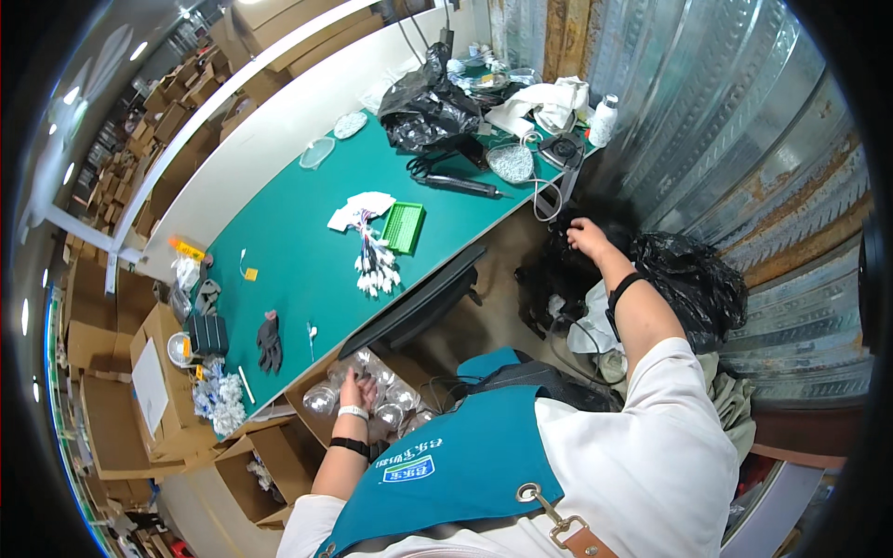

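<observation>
Left hand (pixel 358 386) rests spread on clear bulbs (pixel 321 400) in a carton at seven o'clock; right hand (pixel 588 237), grip unclear, reaches the black bag (pixel 693 279) at three. Handle bulbs gently.

One green perforated plastic tray (pixel 404 227), one bundle of white-capped wired bulbs (pixel 376 267), two crumpled black plastic bags (pixel 426 110) (pixel 693 279), one white plastic bottle (pixel 604 119), two black wristbands (pixel 349 446) (pixel 621 290), several clear glass bulbs in a cardboard box (pixel 321 400)
</observation>
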